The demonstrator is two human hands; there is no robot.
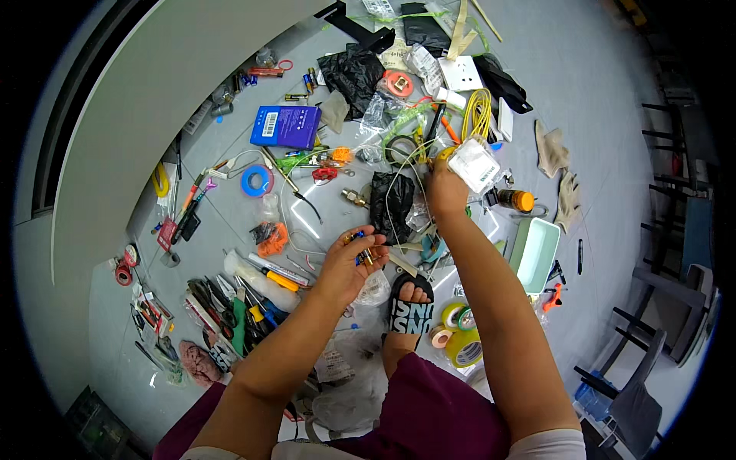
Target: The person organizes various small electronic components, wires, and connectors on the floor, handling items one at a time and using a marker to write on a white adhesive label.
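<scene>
My left hand (343,268) is closed around several small blue and gold cylinders that look like batteries (360,247). Further forward, my right hand (446,188) reaches into the pile beside a clear-wrapped white packet (474,164). Its fingertips are hidden, so whether it grips anything does not show. A roll of black tape (401,150) lies just left of it, and a coil of yellow cable (477,115) is beyond. A crumpled black plastic bag (391,207) and a brass fitting (354,198) sit between my hands.
A purple-blue box (286,127) and blue tape (257,181) lie to the left. Pliers and screwdrivers (230,307) are heaped at lower left. On the right are a pale green tray (535,255), an orange-lidded jar (516,201), gloves (567,201) and tape rolls (464,347). My sandalled foot (412,303) stands near the middle.
</scene>
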